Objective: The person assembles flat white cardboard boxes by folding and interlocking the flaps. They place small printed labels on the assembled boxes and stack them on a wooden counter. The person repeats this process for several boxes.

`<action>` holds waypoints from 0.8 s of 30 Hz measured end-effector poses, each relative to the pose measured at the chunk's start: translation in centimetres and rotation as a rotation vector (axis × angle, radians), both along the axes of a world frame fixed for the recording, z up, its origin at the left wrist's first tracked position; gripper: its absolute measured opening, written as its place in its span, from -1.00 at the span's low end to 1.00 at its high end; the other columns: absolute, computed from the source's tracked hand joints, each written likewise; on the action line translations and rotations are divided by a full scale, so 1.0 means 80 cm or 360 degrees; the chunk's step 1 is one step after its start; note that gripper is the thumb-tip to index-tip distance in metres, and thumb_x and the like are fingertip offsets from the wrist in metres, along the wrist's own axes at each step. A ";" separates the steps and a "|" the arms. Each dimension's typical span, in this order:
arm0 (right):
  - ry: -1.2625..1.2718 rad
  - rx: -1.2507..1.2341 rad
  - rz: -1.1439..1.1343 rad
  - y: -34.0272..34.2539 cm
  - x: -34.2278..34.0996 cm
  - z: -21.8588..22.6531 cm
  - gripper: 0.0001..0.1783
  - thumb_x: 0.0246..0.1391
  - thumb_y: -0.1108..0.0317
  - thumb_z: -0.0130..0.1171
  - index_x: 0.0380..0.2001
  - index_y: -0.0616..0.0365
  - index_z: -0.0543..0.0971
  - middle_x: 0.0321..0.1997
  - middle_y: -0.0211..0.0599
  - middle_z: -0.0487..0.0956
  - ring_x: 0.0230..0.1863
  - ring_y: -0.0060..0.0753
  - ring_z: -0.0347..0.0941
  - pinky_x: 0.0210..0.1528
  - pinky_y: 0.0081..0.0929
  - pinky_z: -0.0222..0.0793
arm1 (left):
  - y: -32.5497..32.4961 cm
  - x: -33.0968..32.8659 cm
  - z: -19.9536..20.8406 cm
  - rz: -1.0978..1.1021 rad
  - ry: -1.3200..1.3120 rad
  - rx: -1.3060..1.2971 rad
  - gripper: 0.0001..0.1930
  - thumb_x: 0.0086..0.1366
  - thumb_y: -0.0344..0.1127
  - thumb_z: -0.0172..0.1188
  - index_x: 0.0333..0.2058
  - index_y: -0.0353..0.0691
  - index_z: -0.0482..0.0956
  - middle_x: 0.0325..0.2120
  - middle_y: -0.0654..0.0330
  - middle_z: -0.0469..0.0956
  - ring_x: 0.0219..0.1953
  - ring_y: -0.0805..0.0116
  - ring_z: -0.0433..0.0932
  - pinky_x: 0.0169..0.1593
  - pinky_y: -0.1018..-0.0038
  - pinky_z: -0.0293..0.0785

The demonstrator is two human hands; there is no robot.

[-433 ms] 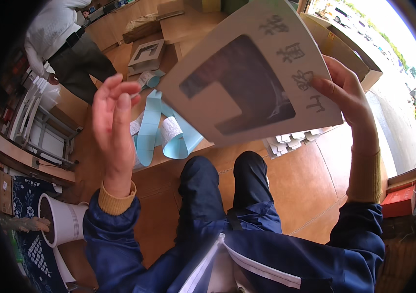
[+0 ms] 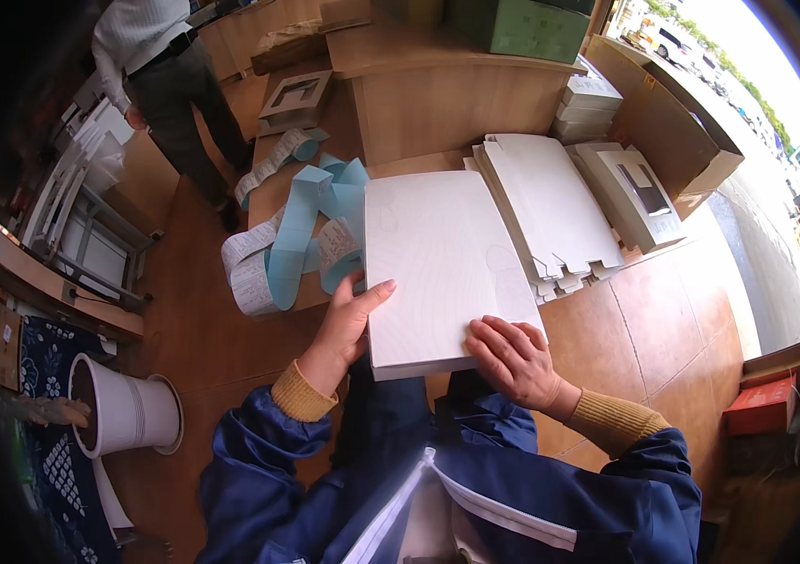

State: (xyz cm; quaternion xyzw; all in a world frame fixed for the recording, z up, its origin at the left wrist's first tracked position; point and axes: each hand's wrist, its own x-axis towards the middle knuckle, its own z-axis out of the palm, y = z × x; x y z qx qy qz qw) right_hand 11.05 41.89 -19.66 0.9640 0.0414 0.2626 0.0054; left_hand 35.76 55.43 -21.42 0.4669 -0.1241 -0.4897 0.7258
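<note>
The left hand [image 2: 345, 327] is clamping the side of a smooth, matte white box [image 2: 447, 258], a flat rectangular cardboard shape hovering above the knees, its thumb pressing the top. The right hand [image 2: 522, 365] is laying bent fingers over the near right corner; its thumb is hiding, so whether that grip is closing cannot be told. Ribbons of pale blue paper [image 2: 298, 211] are curling on the wooden desk [image 2: 343, 122], the box partly covering them. The box's underside is staying out of sight.
</note>
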 end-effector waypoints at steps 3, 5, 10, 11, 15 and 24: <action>0.0287 0.0316 0.0016 0.015 -0.018 -0.027 -0.46 -0.09 0.08 0.36 -0.02 -0.03 0.50 0.19 -0.28 0.40 0.23 -0.16 0.28 0.14 -0.04 0.17 | 0.024 -0.027 -0.061 0.0074 -0.0253 -0.0072 -0.24 0.19 -0.41 0.29 0.24 -0.36 0.00 0.01 -0.02 0.37 0.03 0.25 0.44 0.05 0.35 0.47; 0.0244 0.0490 -0.0274 0.013 -0.020 -0.050 -0.44 -0.07 0.11 0.36 0.01 0.04 0.48 0.20 -0.22 0.39 0.25 -0.08 0.25 0.15 -0.07 0.18 | 0.043 -0.043 -0.095 0.0034 -0.0298 0.0004 -0.20 0.17 -0.38 0.33 0.26 -0.32 0.00 0.02 0.02 0.38 0.03 0.31 0.42 0.08 0.35 0.43; 0.0422 0.0543 -0.0536 0.013 0.001 -0.088 -0.53 -0.03 0.21 0.30 -0.03 0.09 0.50 0.14 -0.19 0.42 0.21 -0.08 0.26 0.13 -0.11 0.19 | 0.056 -0.046 -0.142 0.0101 -0.1138 0.0380 -0.22 0.15 -0.14 0.39 0.20 -0.34 0.16 -0.02 0.04 0.43 0.02 0.28 0.45 0.08 0.37 0.41; 0.0430 0.0545 -0.0543 0.011 0.007 -0.085 -0.56 -0.04 0.24 0.29 -0.06 0.08 0.51 0.12 -0.22 0.43 0.20 -0.10 0.27 0.11 -0.12 0.19 | 0.056 -0.035 -0.141 0.0249 -0.1612 0.0474 -0.26 0.15 -0.13 0.38 0.18 -0.33 0.21 -0.03 0.04 0.44 0.01 0.26 0.45 0.05 0.37 0.42; 0.0258 0.0665 -0.0461 -0.014 0.063 -0.053 -0.68 -0.05 0.33 0.27 -0.16 0.09 0.56 -0.09 -0.33 0.56 -0.02 -0.21 0.44 -0.06 -0.22 0.31 | 0.035 0.055 -0.103 0.0796 -0.1776 0.0553 -0.49 0.23 -0.21 0.29 0.08 -0.28 0.36 -0.04 0.06 0.40 -0.03 0.20 0.42 -0.11 0.36 0.46; 0.0341 0.0812 0.0242 0.001 0.273 -0.089 -0.91 -0.05 0.39 0.17 -0.43 0.13 0.53 -0.41 -0.25 0.56 -0.27 -0.13 0.51 -0.23 -0.26 0.45 | 0.000 0.152 -0.074 0.0265 -0.3164 0.0833 -0.52 0.04 -0.38 0.31 -0.01 -0.16 0.41 -0.12 0.03 0.42 -0.07 0.02 0.47 -0.06 0.19 0.46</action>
